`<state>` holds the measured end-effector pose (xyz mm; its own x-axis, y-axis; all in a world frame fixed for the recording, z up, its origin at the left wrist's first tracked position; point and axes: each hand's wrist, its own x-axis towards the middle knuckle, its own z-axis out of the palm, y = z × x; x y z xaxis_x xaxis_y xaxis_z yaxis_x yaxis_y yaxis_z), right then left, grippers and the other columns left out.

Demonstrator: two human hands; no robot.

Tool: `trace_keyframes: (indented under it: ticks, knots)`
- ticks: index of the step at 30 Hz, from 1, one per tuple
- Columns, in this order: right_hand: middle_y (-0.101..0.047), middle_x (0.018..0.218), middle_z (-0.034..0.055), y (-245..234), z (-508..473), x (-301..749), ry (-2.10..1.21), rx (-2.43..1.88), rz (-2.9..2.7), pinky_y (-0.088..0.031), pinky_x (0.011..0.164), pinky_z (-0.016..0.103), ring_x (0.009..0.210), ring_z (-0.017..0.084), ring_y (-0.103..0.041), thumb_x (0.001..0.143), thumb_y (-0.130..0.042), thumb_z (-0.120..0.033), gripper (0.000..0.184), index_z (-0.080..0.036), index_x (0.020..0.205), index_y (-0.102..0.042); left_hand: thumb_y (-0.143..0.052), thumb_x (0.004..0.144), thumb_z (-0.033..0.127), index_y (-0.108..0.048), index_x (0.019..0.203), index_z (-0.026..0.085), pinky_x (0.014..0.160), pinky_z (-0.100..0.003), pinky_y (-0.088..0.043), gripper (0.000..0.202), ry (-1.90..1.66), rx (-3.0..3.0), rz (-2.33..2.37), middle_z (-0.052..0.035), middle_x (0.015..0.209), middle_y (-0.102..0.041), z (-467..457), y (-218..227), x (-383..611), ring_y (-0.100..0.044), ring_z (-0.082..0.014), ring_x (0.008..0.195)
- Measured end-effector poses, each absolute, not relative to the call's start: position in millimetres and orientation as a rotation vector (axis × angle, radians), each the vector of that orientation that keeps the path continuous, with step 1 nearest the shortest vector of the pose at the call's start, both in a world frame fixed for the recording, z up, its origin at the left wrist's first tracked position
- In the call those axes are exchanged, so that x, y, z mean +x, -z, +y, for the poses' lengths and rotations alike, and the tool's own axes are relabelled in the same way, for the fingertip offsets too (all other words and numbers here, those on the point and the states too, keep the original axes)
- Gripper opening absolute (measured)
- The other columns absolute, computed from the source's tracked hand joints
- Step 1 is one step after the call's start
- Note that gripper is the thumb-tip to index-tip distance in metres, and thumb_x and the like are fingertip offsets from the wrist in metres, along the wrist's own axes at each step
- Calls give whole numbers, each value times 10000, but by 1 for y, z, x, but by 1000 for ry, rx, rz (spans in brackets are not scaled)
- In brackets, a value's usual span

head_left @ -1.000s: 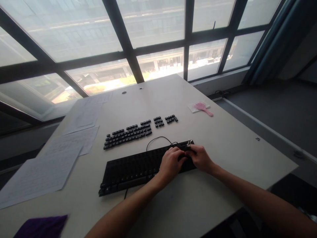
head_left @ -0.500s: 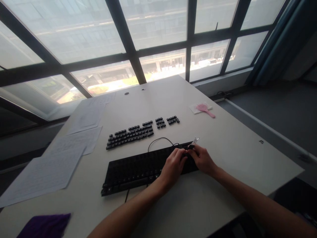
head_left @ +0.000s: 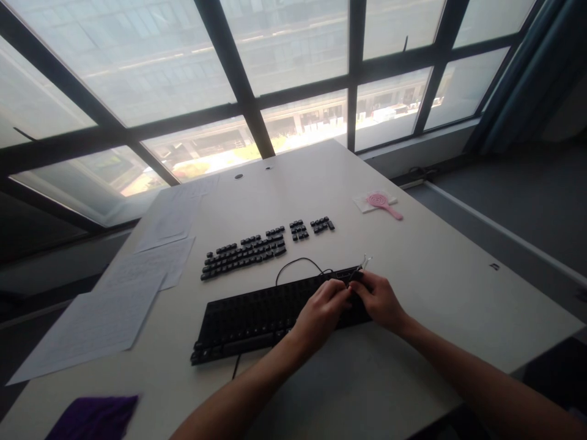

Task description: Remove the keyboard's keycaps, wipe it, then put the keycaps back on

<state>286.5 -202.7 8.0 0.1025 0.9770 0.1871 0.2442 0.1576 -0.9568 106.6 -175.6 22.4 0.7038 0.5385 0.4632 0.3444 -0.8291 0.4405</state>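
Note:
A black keyboard (head_left: 257, 311) lies on the white table in front of me, many of its keys dark and hard to make out. Over its right end, my right hand (head_left: 383, 299) is closed on a keycap puller (head_left: 365, 263), whose thin, pale wire prongs stick up past the fingers. My left hand (head_left: 321, 308) meets it there, fingertips pinched together close to the right thumb; what lies between them is too small to see. Beyond the keyboard, loose black keycaps (head_left: 245, 256) sit in rows, with smaller groups of keycaps (head_left: 299, 230) to their right.
A black cable (head_left: 298, 260) loops behind the keyboard. Written paper sheets (head_left: 98, 318) cover the table's left side, and a purple cloth (head_left: 94, 418) lies at the near left corner. A pink round-headed object with a handle (head_left: 380, 201) rests on a white packet at the right. Windows stand behind.
The view has shifted slightly. Both hands stay together over the keyboard's right end, with the left fingers drawn in closer and the puller still in the right hand.

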Motion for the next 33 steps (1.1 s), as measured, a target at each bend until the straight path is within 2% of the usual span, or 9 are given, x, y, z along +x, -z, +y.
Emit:
trace_keyframes:
  ticks: [3,7,10,15,19,24,29,33]
  knots:
    - [-670,729,22,-11,-201,289,-899,-1309,-1265,-452,660,280,686,175,-600,936,-552,-319,255,-179,752,-657,-647,914,230,-691,1029,202,821,-325,-555,127,-908,2445,764,-69,1013,-633,-157,-35,100,-625,-193,922]
    - [-681,741,35,-12,-201,291,-897,-1314,-1222,-445,666,289,694,183,-607,950,-544,-362,298,-180,762,-684,-761,822,271,-757,900,230,929,-408,-479,88,-980,2422,1271,-57,1002,-631,-90,-42,78,-575,-234,978]
    - [-683,752,42,-11,-202,291,-928,-1296,-1229,-449,674,295,707,189,-612,949,-548,-367,297,-177,767,-685,-799,776,278,-789,859,243,956,-424,-435,90,-860,2442,1578,-58,997,-614,-38,-32,60,-542,-251,981]
    - [-682,746,42,-11,-202,292,-928,-1308,-1239,-428,644,294,685,184,-599,945,-555,-366,291,-176,766,-682,-791,774,329,-807,866,273,934,-408,-418,109,-665,2429,1721,-59,994,-608,-9,-7,49,-523,-265,995]
    - [-683,745,38,-13,-201,296,-907,-1314,-1243,-420,648,290,693,181,-601,947,-551,-355,286,-177,761,-674,-780,783,338,-802,905,262,951,-410,-415,145,-672,2428,1727,-61,1016,-613,-8,-3,46,-534,-268,1012]
    - [-675,760,33,-15,-200,305,-873,-1343,-1371,-417,680,291,732,185,-598,948,-536,-318,261,-180,765,-662,-777,791,332,-758,1026,223,955,-411,-435,260,-799,2447,1648,-64,988,-605,-25,-22,47,-553,-262,998]
    - [-641,724,9,-15,-199,310,-863,-1354,-1563,-402,632,278,676,172,-558,924,-541,-241,175,-190,782,-631,-699,871,274,-706,1054,234,892,-386,-477,187,-760,2447,1243,-50,971,-631,-105,-37,79,-577,-235,963]
    - [-674,829,28,-17,-200,310,-828,-1292,-1712,-434,716,296,775,194,-585,911,-546,-185,124,-202,846,-651,-778,802,279,-697,1049,230,855,-389,-498,265,-615,2365,1054,-50,973,-647,-161,-27,111,-575,-244,961]
